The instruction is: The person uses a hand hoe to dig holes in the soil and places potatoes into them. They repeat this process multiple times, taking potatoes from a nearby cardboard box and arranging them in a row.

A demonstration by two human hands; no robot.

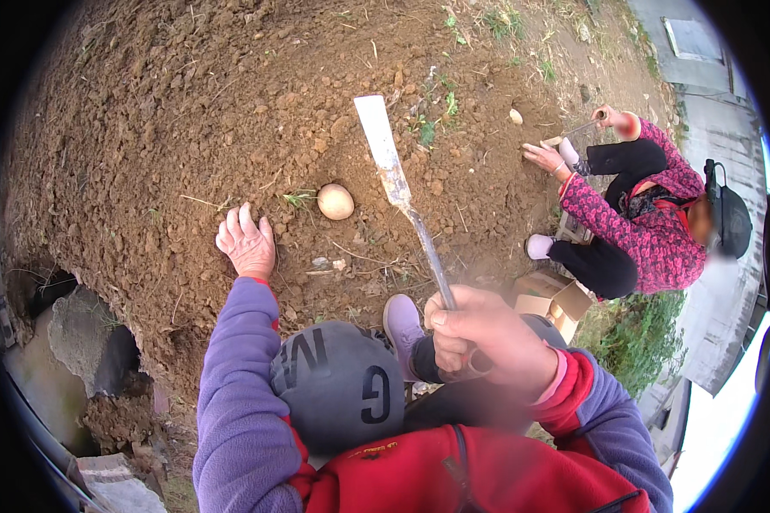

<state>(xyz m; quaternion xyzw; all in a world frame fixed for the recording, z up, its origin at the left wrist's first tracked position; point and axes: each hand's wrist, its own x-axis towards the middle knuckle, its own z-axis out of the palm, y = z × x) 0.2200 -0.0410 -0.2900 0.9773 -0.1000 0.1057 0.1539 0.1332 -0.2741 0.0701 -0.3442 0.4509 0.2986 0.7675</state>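
My right hand is closed round the metal shaft of a narrow-bladed digging tool. Its pale flat blade points up and away, past a round tan object, possibly a potato or an egg, which rests on the loose brown soil. My left hand lies palm down on the soil, left of that round object, fingers apart and holding nothing. A small tuft of green grass stands between this hand and the round object.
A co-worker squats at the right, holding a tool near a small pale object. An open cardboard box with pale round things sits between us. At the lower left, a drop with concrete chunks borders the soil. Weeds grow at right.
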